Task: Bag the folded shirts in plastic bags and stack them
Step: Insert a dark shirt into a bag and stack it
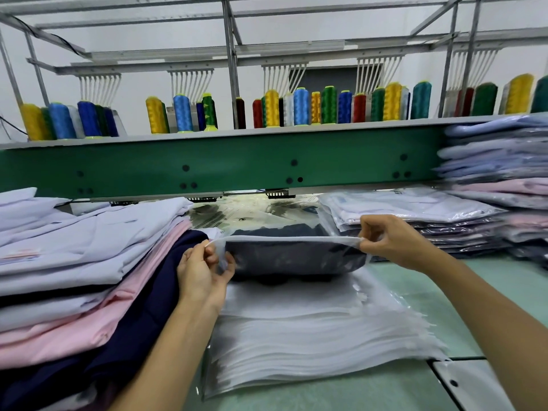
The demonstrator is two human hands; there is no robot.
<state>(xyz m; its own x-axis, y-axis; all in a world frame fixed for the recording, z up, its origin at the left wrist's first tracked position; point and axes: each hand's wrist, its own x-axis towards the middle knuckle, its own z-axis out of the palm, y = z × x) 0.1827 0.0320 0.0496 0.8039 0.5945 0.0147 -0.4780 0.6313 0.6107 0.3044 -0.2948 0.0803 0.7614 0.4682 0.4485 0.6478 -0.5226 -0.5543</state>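
Observation:
A folded navy shirt sits inside a clear plastic bag that is lifted a little above the pile of empty plastic bags. My left hand pinches the left corner of the bag's open edge. At the right corner, my right hand pinches the same edge, so the opening is stretched taut between them. Folded shirts without bags, white, pink and navy, lie stacked at the left. Bagged shirts form a low stack at the right.
A taller, blurred stack of bagged shirts stands at the far right. A green machine beam runs across behind the work area, with thread spools on top. The pale green table shows at the front right.

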